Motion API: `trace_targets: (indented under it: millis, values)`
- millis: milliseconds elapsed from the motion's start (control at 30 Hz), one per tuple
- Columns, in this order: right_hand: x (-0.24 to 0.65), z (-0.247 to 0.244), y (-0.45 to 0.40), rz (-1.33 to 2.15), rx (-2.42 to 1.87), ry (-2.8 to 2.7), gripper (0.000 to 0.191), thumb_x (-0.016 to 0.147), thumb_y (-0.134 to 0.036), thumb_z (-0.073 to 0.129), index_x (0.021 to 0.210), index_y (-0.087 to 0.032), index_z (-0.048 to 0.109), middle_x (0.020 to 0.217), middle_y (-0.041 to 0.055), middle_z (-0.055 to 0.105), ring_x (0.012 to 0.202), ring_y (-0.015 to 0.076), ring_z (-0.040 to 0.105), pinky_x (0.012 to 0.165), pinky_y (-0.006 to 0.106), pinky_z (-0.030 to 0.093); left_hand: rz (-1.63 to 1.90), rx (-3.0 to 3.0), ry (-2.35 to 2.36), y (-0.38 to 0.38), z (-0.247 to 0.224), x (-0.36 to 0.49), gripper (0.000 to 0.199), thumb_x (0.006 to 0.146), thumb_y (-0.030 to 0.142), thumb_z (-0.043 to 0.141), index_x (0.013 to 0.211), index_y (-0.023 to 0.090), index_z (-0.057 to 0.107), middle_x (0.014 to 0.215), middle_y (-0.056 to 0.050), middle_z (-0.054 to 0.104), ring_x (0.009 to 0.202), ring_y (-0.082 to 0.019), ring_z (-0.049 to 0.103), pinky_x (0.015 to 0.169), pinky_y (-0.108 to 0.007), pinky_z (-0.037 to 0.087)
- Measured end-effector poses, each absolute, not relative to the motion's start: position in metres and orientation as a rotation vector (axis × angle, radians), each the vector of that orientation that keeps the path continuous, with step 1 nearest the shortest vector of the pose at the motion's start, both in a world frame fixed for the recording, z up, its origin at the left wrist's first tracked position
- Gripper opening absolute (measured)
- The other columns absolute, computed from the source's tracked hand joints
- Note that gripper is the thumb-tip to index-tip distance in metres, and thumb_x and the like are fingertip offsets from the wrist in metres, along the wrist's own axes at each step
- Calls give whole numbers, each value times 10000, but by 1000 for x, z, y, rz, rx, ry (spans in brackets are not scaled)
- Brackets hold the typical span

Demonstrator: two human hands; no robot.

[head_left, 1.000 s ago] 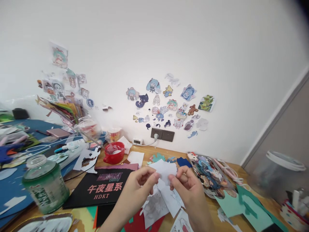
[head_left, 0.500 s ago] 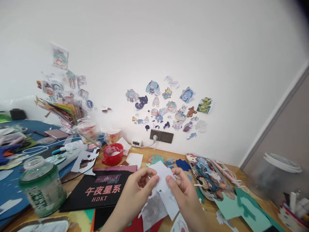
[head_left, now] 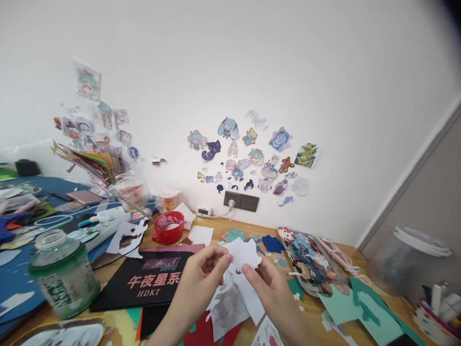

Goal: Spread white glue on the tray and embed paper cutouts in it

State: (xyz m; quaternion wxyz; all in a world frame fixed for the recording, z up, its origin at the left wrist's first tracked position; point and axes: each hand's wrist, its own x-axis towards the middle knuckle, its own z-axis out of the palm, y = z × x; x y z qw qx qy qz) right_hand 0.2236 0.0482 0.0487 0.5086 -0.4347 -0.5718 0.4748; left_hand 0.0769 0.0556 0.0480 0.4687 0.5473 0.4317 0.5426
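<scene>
Over on the far left you had a green jar [head_left: 64, 274] with a clear lid sitting near the front edge of the desk [head_left: 230, 226], with blue sheets and craft clutter behind it. Just right of the jar lay a black book [head_left: 151, 282] with pink lettering, and farther back a red cup [head_left: 168, 227] stood close to the wall. Your left hand [head_left: 196, 288] was up over the desk's middle, thumb and fingers pinched on the left edge of a white paper cutout [head_left: 243, 253]. Your right hand [head_left: 268, 290] had the same piece pinched from below on its right side, so the cutout was held between both hands, lifted clear above a loose pile of white scraps [head_left: 234, 302]. On the wall behind, a bunch of cartoon stickers [head_left: 252, 156] clustered above a dark socket [head_left: 242, 201]. Right of your hands sat a clear bag of stickers [head_left: 311, 262], then teal paper [head_left: 363, 307], and a blurry clear tub [head_left: 414, 259] at the far right.
</scene>
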Motion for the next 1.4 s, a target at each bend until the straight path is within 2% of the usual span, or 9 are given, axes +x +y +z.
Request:
trace_targets:
  millis: [300,400,533,767,1000,1400]
  values:
    - [225,49,48,1141,-1059,-1386,339,763,-492,582,899,-183,618,806,41,643,828,208,589,780,307,438,1257,1377,1026,55,51,79,271,789,395,552,701,140,576,576,21,516,470,-64,423,450,-166,349]
    - [231,52,49,1152,-1106,-1318,332,775,-516,549,797,-190,606,731,13,612,760,185,565,708,265,430,1265,1370,1063,56,49,79,278,769,400,567,677,138,572,571,27,494,467,-65,418,441,-167,350]
    - [241,57,51,954,-1160,-1292,337,791,-498,520,663,-190,573,712,-3,568,744,158,516,679,217,386,1253,1368,1095,57,48,77,286,756,411,568,680,135,575,572,32,476,467,-69,422,444,-176,358]
    - [244,50,55,882,-1235,-1486,280,778,-455,550,714,-184,583,724,3,574,737,167,493,668,242,354,1238,1394,1104,56,49,77,294,763,419,551,684,137,568,574,30,467,478,-76,417,454,-184,351]
    - [241,48,56,875,-1206,-1492,279,792,-445,540,703,-183,575,723,-5,579,744,159,505,697,240,347,1182,1432,1102,57,45,77,316,771,437,552,662,142,518,557,41,421,496,-79,403,464,-182,330]
    - [241,52,54,842,-1240,-1503,275,791,-438,537,685,-188,578,715,-8,585,744,163,509,710,245,341,1234,1400,1123,56,49,78,292,763,412,554,655,141,540,547,40,441,475,-77,415,453,-180,340]
